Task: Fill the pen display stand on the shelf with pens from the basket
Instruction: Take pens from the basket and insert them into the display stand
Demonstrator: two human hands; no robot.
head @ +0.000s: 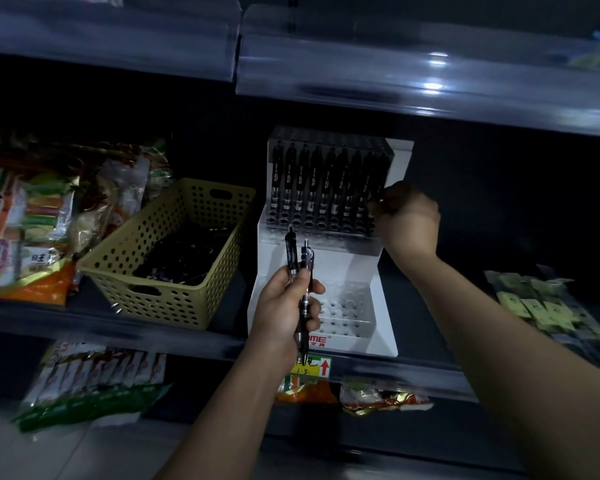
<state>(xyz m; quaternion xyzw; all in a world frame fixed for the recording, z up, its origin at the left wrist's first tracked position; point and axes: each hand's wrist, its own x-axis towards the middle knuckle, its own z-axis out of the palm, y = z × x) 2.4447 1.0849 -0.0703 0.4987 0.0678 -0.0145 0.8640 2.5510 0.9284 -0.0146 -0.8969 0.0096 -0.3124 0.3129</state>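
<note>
Head view: the only view, and it is dim.
Left hand [284,306]: your fingers and thumb are curled round two pens [300,268], held upright in front of the stand. They are probably a ready supply, so you need not go to the basket for each one.
Right hand [407,216]: your fingers are curled in at the right end of the pen row [326,181] on the upper tier, probably seating a pen. It is too dark to tell whether you pinch a pen or only touch it.
Stand [390,299]: it sits on the shelf, just right of the basket. Its back row looks nearly full, and the lower tier [343,306] shows bare holes.
Basket [167,237]: it is beside the stand, near your left hand, with dark loose pens [184,258] lying in it.
Hidden: your right hand covers the last holes of the row. The front holes of the upper tier are murky. The pens in the basket cannot be counted. Your left hand cuts off part of the stand's logo.
</note>
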